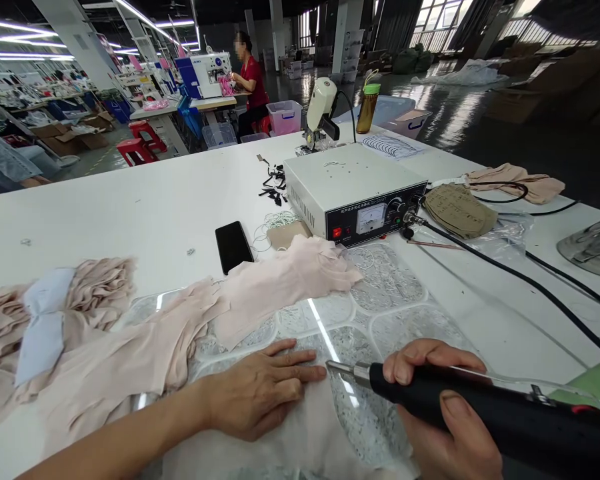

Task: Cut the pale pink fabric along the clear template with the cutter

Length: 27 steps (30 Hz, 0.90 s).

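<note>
My left hand [267, 387] lies flat, fingers stretched out, on a thin pale pink fabric piece [300, 440] spread over a clear patterned mat [395, 280]. In my right hand [445, 413] is a black handheld ultrasonic cutter [430, 393], gripped round its body. Its pointed metal tip is just to the right of my left fingertips, at the fabric's upper edge; whether it touches the fabric I cannot tell. A grey-white generator box [355, 187] with a dial and red switch stands beyond, a black cable plugged into its front. More pale pink fabric pieces [285, 280] lie behind my left hand.
At the left is a fabric bundle [100, 287] bound with a white band [45, 320]. A black phone [233, 247] lies mid-table. The black cable [525, 273] crosses the right side, near a glass jar [593, 243]. A person [253, 80] sits sewing in the background.
</note>
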Tool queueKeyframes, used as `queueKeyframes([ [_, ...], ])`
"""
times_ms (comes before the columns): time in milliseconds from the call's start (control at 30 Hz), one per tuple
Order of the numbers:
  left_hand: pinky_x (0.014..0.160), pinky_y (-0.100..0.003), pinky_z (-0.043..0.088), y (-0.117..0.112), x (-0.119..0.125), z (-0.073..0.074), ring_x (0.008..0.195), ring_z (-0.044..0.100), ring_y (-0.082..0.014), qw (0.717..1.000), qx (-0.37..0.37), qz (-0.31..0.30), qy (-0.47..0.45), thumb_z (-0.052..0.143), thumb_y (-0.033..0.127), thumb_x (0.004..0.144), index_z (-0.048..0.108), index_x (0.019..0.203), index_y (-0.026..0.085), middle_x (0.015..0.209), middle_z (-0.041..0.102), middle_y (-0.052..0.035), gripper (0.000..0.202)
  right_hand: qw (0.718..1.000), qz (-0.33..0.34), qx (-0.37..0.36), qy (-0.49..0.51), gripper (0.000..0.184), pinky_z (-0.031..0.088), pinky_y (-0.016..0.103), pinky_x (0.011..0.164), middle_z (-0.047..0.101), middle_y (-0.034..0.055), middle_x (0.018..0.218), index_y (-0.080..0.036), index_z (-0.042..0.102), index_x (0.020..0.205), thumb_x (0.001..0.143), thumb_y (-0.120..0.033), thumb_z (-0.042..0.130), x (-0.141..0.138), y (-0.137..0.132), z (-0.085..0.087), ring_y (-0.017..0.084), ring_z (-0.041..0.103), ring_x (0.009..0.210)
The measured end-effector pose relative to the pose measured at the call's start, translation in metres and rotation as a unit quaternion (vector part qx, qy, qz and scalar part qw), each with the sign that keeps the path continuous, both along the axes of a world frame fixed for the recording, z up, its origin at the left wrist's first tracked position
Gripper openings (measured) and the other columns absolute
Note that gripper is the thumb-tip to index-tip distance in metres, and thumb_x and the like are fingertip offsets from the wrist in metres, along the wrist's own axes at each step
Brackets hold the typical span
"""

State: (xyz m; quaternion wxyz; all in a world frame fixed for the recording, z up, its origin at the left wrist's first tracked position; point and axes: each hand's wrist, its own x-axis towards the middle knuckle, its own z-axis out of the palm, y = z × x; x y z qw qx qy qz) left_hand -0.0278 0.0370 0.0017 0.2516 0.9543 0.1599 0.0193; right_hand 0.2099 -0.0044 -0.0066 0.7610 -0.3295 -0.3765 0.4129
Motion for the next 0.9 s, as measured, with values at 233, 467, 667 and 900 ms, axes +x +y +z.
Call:
queueKeyframes([
  [233,0.121,-0.041,0.015,0.0011,0.0004,-0.0003,0.142,0.031,-0.0216,1.000,-0.008,-0.001,-0.014,0.046,0.010,0.086,0.046,0.094,0.021,0.145,0.045,-0.0041,0.013,1.000,0.008,0.001,-0.015,0.007,0.053,0.033,0.051,0.054,0.0010,0.074,-0.024,0.060,0.086,0.080,-0.028,0.062,0.0000,0.0005,0.0012,0.014,0.053,0.057],
  [467,0.121,-0.040,0.013,0.0002,-0.0005,-0.0026,0.142,0.030,-0.0207,1.000,-0.010,0.002,-0.028,0.044,0.009,0.086,0.045,0.093,0.021,0.145,0.046,-0.0036,0.014,0.999,0.016,0.006,-0.034,0.006,0.053,0.032,0.051,0.055,0.0006,0.074,-0.024,0.059,0.084,0.082,-0.029,0.062,0.0001,0.0023,0.0041,0.013,0.054,0.057],
  [667,0.121,-0.038,0.015,-0.0002,-0.0006,-0.0039,0.142,0.030,-0.0190,0.999,-0.005,0.006,-0.042,0.045,0.011,0.088,0.045,0.091,0.021,0.145,0.047,-0.0037,0.011,1.000,0.006,0.003,-0.026,0.009,0.053,0.032,0.050,0.053,0.0004,0.074,-0.023,0.059,0.085,0.079,-0.030,0.063,-0.0016,0.0017,0.0040,0.013,0.054,0.055],
  [900,0.120,-0.042,0.016,0.0006,-0.0005,-0.0031,0.142,0.028,-0.0214,1.000,0.000,-0.004,-0.009,0.044,0.010,0.087,0.045,0.093,0.020,0.147,0.044,-0.0043,0.012,1.000,0.019,0.008,-0.021,0.007,0.053,0.031,0.052,0.055,0.0000,0.074,-0.023,0.059,0.083,0.080,-0.027,0.062,-0.0040,0.0073,0.0012,0.012,0.055,0.056],
])
